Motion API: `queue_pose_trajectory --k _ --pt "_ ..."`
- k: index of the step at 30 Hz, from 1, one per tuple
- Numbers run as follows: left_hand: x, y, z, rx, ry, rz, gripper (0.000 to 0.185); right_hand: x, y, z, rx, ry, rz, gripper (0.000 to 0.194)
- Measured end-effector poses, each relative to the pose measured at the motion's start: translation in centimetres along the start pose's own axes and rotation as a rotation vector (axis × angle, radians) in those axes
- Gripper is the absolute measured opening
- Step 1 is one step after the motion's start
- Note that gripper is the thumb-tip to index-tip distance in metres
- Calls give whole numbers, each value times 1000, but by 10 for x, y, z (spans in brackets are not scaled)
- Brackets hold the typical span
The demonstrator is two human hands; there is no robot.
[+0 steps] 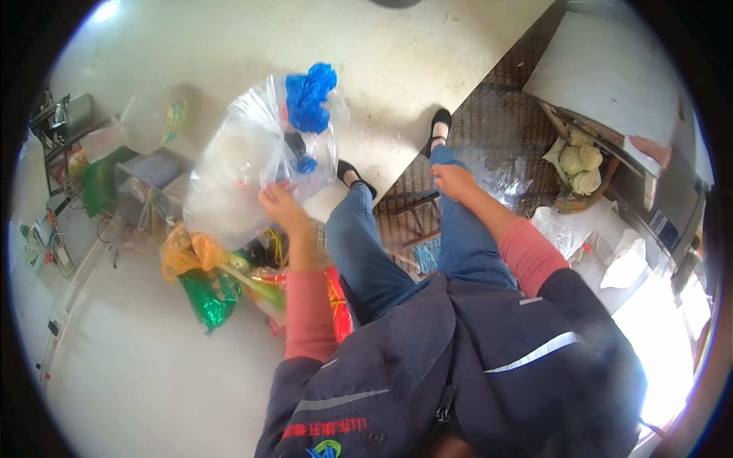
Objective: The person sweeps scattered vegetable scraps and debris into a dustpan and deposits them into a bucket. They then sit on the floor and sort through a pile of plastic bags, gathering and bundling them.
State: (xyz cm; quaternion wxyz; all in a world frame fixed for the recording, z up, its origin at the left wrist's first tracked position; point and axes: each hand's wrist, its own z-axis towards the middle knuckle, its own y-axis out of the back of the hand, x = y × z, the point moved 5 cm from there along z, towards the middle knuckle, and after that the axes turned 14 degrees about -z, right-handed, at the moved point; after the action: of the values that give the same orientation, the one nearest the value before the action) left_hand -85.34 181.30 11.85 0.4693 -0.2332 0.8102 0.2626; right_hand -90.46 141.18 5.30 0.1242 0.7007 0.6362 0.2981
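My left hand [282,209] has its fingers closed at the edge of a large clear plastic bag [229,166], which bulges out in front of it. Crumpled blue plastic [311,97] sits at the bag's far right side, with a small black item [295,144] and another blue scrap [307,165] below it. My right hand [455,182] is curled in front of my right leg. Nothing shows in it, though part of its grip is turned away from view.
Orange [192,252] and green [213,297] plastic bags lie by my left forearm, near a grey bin [143,177]. At right, pale green vegetables [581,163] sit in a basket beneath a white-topped table [607,68]. A brown patterned mat [487,131] borders the pale floor.
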Motion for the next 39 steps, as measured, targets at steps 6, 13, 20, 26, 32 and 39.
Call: queue_pose_trajectory --k 6,13,20,26,32,39 --pt "75 -73 0 -87 -98 -78 32 -4 -170 47 495 132 -410 26" --pt "177 -68 46 -69 -170 46 27 -51 -357 24 906 238 -494 81" --pt "174 -76 88 24 -209 -85 31 -78 -426 18 1114 319 -469 79" --pt "141 -66 123 90 -317 -99 30 -30 -437 107 1358 701 -518 55" --pt "108 -64 134 268 -467 -4 22 17 -340 209 1551 582 -522 60" --pt "95 -58 105 442 -692 6 19 197 -145 316 299 868 148 58"
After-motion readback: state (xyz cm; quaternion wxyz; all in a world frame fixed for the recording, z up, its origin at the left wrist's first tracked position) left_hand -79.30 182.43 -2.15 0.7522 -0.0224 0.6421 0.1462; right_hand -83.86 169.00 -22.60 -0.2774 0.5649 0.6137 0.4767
